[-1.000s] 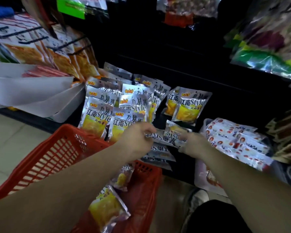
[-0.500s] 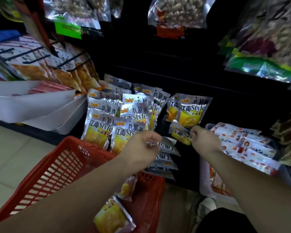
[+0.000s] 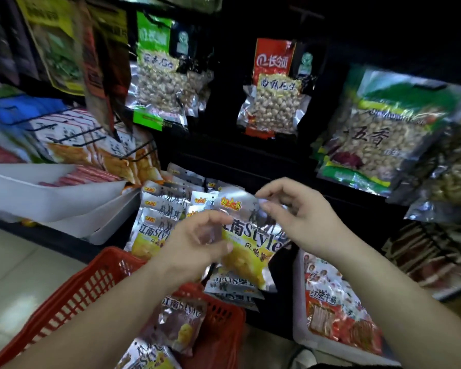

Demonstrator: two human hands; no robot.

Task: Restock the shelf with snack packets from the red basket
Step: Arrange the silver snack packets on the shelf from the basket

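A silver and yellow snack packet (image 3: 246, 243) is held upright in front of the shelf. My left hand (image 3: 194, 241) grips its left side, and my right hand (image 3: 296, 217) pinches its top right corner. Behind it hang several packets of the same kind (image 3: 157, 222) on the shelf. The red basket (image 3: 72, 302) sits below my left arm, with more of these packets (image 3: 183, 323) inside it. A few packets (image 3: 232, 286) lie flat on the shelf edge under the held one.
White trays (image 3: 51, 198) with red packets stand at the left. A white tray of red-labelled snacks (image 3: 336, 310) is at the lower right. Bags of peanuts (image 3: 272, 102) hang above, and large nut bags (image 3: 383, 134) fill the right shelf.
The view tilted upward, showing higher shelves. Both hands rose from the shelf edge, and a packet that my right hand pinched low down is now held upright between both hands.
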